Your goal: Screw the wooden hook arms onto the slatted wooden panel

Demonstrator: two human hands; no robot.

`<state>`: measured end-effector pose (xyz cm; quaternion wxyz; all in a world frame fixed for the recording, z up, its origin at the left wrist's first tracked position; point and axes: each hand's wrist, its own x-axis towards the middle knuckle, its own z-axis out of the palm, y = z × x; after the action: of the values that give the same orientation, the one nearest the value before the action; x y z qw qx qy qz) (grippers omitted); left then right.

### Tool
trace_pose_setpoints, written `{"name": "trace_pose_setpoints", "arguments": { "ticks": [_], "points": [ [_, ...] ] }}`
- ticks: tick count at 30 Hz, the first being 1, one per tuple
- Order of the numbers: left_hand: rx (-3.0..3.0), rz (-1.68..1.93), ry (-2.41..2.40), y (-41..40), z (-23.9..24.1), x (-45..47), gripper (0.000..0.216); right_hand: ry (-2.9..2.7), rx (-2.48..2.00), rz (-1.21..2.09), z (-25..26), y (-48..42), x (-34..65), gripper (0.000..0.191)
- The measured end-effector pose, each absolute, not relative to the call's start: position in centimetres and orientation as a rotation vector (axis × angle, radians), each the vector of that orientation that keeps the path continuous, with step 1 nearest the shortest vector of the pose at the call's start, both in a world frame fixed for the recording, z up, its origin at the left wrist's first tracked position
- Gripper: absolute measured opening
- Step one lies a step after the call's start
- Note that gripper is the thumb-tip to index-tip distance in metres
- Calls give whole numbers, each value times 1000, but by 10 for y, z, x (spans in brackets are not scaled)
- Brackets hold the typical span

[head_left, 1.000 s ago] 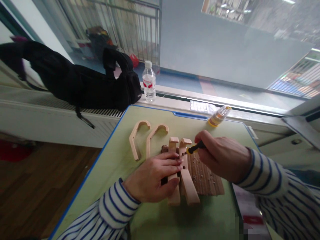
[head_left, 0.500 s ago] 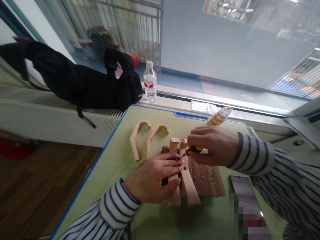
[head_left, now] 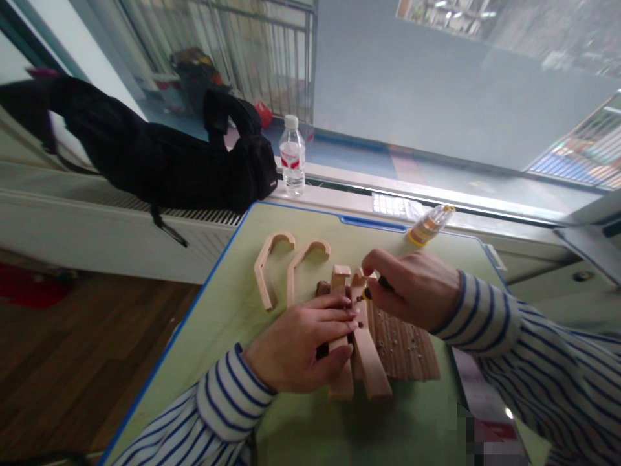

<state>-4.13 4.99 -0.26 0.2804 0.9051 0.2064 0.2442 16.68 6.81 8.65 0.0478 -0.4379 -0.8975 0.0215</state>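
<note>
My left hand [head_left: 303, 343] is closed over a pale wooden hook piece [head_left: 340, 336], pressing it down on the green table [head_left: 233, 323]. A second hook piece [head_left: 369, 359] lies right beside it, over a brown slatted wooden board [head_left: 405, 349]. My right hand [head_left: 414, 288] grips a small screwdriver [head_left: 376, 289] with a black and yellow handle, its tip pointing at the hook piece near my left fingertips. Both sleeves are blue-striped white.
Two loose curved wooden hooks [head_left: 272, 268] lie to the left on the table. A small glue bottle [head_left: 429, 225] lies at the far table edge. A water bottle [head_left: 292, 157] and a black bag [head_left: 160, 155] sit on the windowsill. A phone [head_left: 480, 401] lies at the right.
My right hand has turned and shifted slightly around the screwdriver, wrist twisting. My left hand has stayed on the hook piece.
</note>
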Motion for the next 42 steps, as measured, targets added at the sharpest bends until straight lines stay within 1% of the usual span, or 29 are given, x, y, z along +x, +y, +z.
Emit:
{"name": "trace_pose_setpoints", "arguments": {
  "ticks": [3, 6, 10, 14, 18, 21, 26, 29, 31, 34, 37, 42],
  "points": [
    [2411, 669, 540, 50, -2, -41, 36, -2623, -1507, 80, 82, 57, 161, 25],
    [2402, 668, 534, 50, -2, -41, 36, -2467, -1675, -6, 77, 45, 153, 26],
    [2409, 669, 545, 49, -2, -41, 35, -2407, -1734, -28, 74, 39, 149, 27],
    [2414, 678, 541, 49, -1, -40, 34, -2492, -1685, 196, 84, 41, 155, 26],
    [2427, 689, 528, 49, -1, -40, 33, -2591, -1564, 446, 94, 43, 161, 16],
    [2434, 678, 525, 49, -2, -41, 34, -2618, -1483, 505, 95, 46, 166, 17],
    [2426, 665, 524, 49, -1, -41, 35, -2704, -1256, 401, 93, 61, 176, 27],
    [2423, 668, 535, 49, -1, -41, 35, -2740, -1058, 266, 90, 70, 181, 20],
    [2420, 676, 536, 49, -1, -41, 35, -2752, -994, 239, 88, 74, 182, 16],
    [2414, 689, 527, 50, -2, -41, 34, -2806, -944, 241, 85, 75, 181, 15],
    [2410, 703, 518, 50, -2, -42, 35, -2852, -918, 145, 84, 75, 178, 16],
    [2409, 685, 532, 50, -3, -41, 35, -2763, -1057, 4, 78, 70, 177, 22]
  ]
}}
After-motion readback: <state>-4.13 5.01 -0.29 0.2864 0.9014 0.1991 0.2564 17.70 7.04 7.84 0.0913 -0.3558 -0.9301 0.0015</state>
